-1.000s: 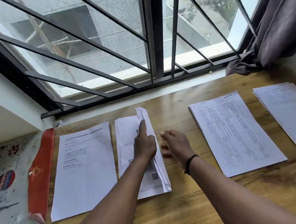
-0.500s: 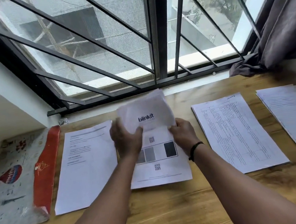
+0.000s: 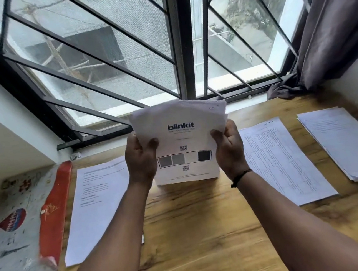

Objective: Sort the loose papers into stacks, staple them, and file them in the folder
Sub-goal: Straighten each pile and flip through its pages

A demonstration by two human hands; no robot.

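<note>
Both hands hold one stack of papers, the blinkit stack [image 3: 182, 144], upright above the wooden worktop [image 3: 198, 235], its lower edge just over the wood in front of the barred window [image 3: 170, 41]. The left hand [image 3: 141, 160] grips its left edge and the right hand [image 3: 228, 149] its right edge, thumbs pressed on the front sheet, fingers curled behind. Three more paper stacks lie flat: one text stack [image 3: 100, 204] left of the blinkit stack, one table-printed stack [image 3: 284, 162] right of it, and one further stack [image 3: 347, 142] beyond that. One folder [image 3: 15, 229] with a red spine lies left of the text stack.
</note>
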